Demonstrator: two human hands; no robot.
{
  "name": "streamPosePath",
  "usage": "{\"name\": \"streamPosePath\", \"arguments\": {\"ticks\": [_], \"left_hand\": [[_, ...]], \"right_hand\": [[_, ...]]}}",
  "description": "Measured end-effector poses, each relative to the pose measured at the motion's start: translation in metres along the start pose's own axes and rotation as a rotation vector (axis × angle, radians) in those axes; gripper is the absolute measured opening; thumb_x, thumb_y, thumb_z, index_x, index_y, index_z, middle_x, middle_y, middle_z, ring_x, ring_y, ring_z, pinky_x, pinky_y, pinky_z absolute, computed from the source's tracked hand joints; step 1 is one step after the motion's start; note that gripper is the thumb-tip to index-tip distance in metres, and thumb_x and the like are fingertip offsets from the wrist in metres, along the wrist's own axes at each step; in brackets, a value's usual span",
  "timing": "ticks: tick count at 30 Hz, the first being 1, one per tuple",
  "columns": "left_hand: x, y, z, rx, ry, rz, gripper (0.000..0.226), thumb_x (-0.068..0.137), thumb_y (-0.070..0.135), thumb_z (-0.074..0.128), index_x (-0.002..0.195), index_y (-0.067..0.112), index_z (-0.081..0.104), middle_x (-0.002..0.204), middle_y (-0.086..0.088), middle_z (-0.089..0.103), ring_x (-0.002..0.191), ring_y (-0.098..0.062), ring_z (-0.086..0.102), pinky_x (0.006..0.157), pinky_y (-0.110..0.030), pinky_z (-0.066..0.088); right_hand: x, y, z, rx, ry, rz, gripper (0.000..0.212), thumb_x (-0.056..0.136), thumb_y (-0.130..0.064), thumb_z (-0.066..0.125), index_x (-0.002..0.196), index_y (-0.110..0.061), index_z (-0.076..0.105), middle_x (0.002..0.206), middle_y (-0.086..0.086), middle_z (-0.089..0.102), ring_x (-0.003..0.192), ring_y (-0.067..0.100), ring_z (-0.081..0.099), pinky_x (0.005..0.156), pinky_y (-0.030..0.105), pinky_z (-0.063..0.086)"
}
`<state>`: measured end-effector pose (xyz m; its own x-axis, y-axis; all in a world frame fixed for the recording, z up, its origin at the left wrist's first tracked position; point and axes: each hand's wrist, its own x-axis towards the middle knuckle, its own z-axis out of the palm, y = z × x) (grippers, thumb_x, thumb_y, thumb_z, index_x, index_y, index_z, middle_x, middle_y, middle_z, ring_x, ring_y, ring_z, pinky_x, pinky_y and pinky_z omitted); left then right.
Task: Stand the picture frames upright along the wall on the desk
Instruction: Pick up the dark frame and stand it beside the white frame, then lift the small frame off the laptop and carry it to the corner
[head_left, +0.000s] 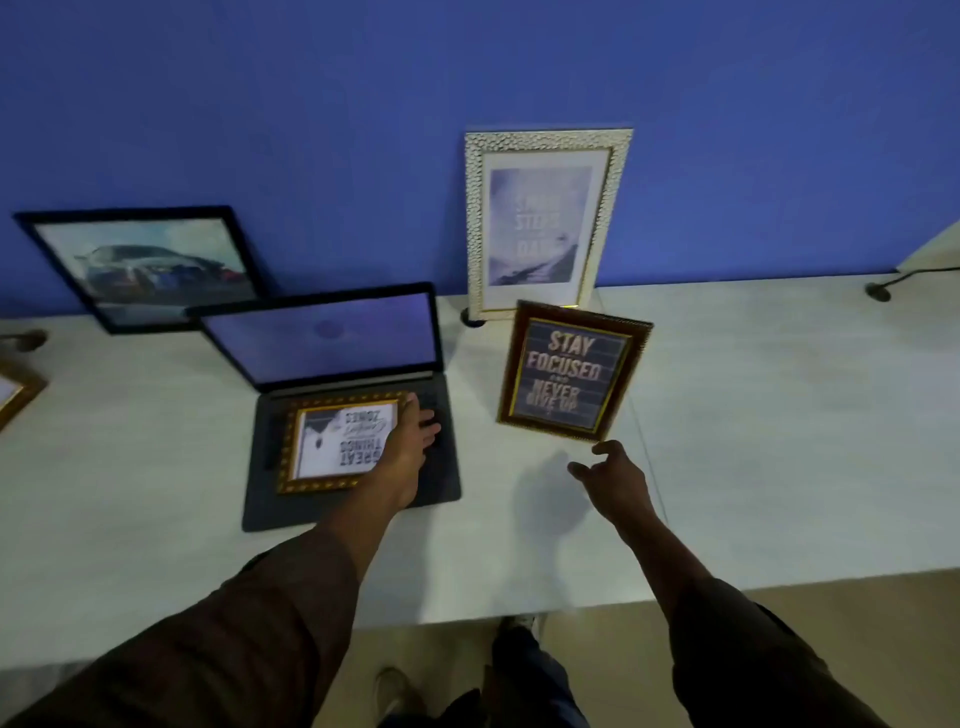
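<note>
While both sleeved arms reached forward over the pale worktop (753, 441), the hands worked apart from each other. The left hand (410, 436) lay on the right edge of a gold-framed picture (340, 441), fingers spread over it; whether it gripped the frame could not be told. That frame lay flat on the keyboard of an open laptop (343, 405), its print upside down to the wearer. The right hand (615, 480) hovered with fingers loosely parted, holding nothing, just below the near corner of the dark "Stay Focused" frame (571, 371), which stood tilted on the worktop. Farther back, a white textured frame (543, 223) stood upright against the blue wall (467, 67). To the left, behind the laptop screen, a black-framed car picture (145, 267) leaned on the same wall. Another gold frame's corner (18, 389) showed at the far left edge.
</note>
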<state>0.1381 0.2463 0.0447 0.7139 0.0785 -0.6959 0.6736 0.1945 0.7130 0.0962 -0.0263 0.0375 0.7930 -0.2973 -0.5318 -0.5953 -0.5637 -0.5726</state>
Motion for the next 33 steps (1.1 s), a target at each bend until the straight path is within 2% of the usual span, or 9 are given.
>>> {"name": "streamPosePath", "arguments": {"ticks": [3, 5, 7, 11, 13, 17, 24, 30, 33], "left_hand": [[-0.023, -0.007, -0.044, -0.063, 0.05, -0.005, 0.065, 0.103, 0.059, 0.033, 0.137, 0.01, 0.058, 0.143, -0.015, 0.06, 0.132, -0.03, 0.055, 0.109, -0.039, 0.038], [-0.041, -0.013, -0.078, -0.085, 0.093, -0.001, 0.068, 0.103, 0.06, 0.032, 0.139, 0.009, 0.058, 0.142, -0.014, 0.061, 0.126, -0.027, 0.057, 0.109, -0.037, 0.036], [-0.055, -0.022, -0.117, -0.075, 0.14, 0.009, 0.068, 0.103, 0.061, 0.031, 0.143, 0.012, 0.054, 0.145, -0.013, 0.059, 0.134, -0.028, 0.053, 0.12, -0.043, 0.027], [-0.071, -0.03, -0.177, -0.063, 0.199, 0.019, 0.063, 0.102, 0.063, 0.029, 0.133, 0.017, 0.059, 0.148, -0.013, 0.055, 0.142, -0.032, 0.045, 0.122, -0.047, 0.025], [-0.075, -0.03, -0.196, -0.059, 0.221, 0.023, 0.068, 0.103, 0.062, 0.027, 0.144, 0.015, 0.054, 0.152, -0.013, 0.051, 0.144, -0.032, 0.042, 0.123, -0.047, 0.023], [-0.072, -0.026, -0.209, -0.015, 0.252, 0.021, 0.069, 0.104, 0.059, 0.027, 0.157, 0.016, 0.037, 0.162, -0.011, 0.039, 0.149, -0.03, 0.035, 0.124, -0.045, 0.021], [-0.037, -0.016, -0.202, 0.075, 0.335, 0.001, 0.058, 0.107, 0.051, 0.034, 0.153, 0.016, 0.041, 0.158, -0.01, 0.044, 0.146, -0.031, 0.039, 0.118, -0.043, 0.028], [-0.018, -0.022, -0.184, 0.067, 0.346, -0.035, 0.064, 0.1, 0.061, 0.042, 0.152, 0.023, 0.044, 0.154, -0.006, 0.05, 0.139, -0.028, 0.047, 0.112, -0.042, 0.034], [-0.015, -0.02, -0.178, 0.063, 0.395, -0.018, 0.059, 0.101, 0.055, 0.045, 0.15, 0.021, 0.045, 0.149, -0.007, 0.054, 0.134, -0.027, 0.05, 0.11, -0.041, 0.038]], "right_hand": [[-0.026, -0.023, 0.041, 0.008, -0.065, -0.052, 0.054, 0.088, -0.044, 0.072, 0.13, -0.017, 0.052, 0.1, 0.006, 0.076, 0.095, 0.022, 0.066, 0.084, 0.035, 0.051], [-0.042, -0.044, 0.069, 0.019, -0.109, -0.098, 0.052, 0.089, -0.042, 0.072, 0.129, -0.016, 0.052, 0.096, 0.007, 0.075, 0.089, 0.021, 0.064, 0.078, 0.032, 0.047], [-0.056, -0.064, 0.098, 0.037, -0.17, -0.134, 0.053, 0.09, -0.042, 0.072, 0.131, -0.016, 0.051, 0.101, 0.005, 0.072, 0.093, 0.021, 0.062, 0.078, 0.031, 0.045], [-0.067, -0.094, 0.136, 0.019, -0.259, -0.195, 0.057, 0.088, -0.044, 0.073, 0.132, -0.017, 0.049, 0.125, 0.011, 0.066, 0.102, 0.023, 0.061, 0.079, 0.032, 0.05], [-0.067, -0.108, 0.147, 0.002, -0.28, -0.222, 0.058, 0.09, -0.04, 0.073, 0.136, -0.014, 0.049, 0.133, 0.014, 0.061, 0.105, 0.024, 0.057, 0.085, 0.034, 0.048], [-0.055, -0.126, 0.158, -0.02, -0.296, -0.221, 0.056, 0.09, -0.036, 0.073, 0.136, -0.012, 0.052, 0.141, 0.016, 0.058, 0.124, 0.033, 0.057, 0.102, 0.041, 0.047], [-0.023, -0.131, 0.171, -0.039, -0.371, -0.195, 0.056, 0.09, -0.034, 0.073, 0.136, -0.011, 0.05, 0.14, 0.016, 0.057, 0.126, 0.035, 0.055, 0.1, 0.039, 0.044], [0.005, -0.125, 0.185, 0.007, -0.499, -0.167, 0.042, 0.082, -0.042, 0.079, 0.114, -0.021, 0.061, 0.117, 0.001, 0.069, 0.106, 0.027, 0.068, 0.098, 0.049, 0.055], [0.033, -0.114, 0.205, 0.098, -0.556, -0.14, 0.051, 0.071, -0.043, 0.085, 0.113, -0.022, 0.067, 0.115, 0.002, 0.074, 0.101, 0.024, 0.071, 0.093, 0.05, 0.058]]}}
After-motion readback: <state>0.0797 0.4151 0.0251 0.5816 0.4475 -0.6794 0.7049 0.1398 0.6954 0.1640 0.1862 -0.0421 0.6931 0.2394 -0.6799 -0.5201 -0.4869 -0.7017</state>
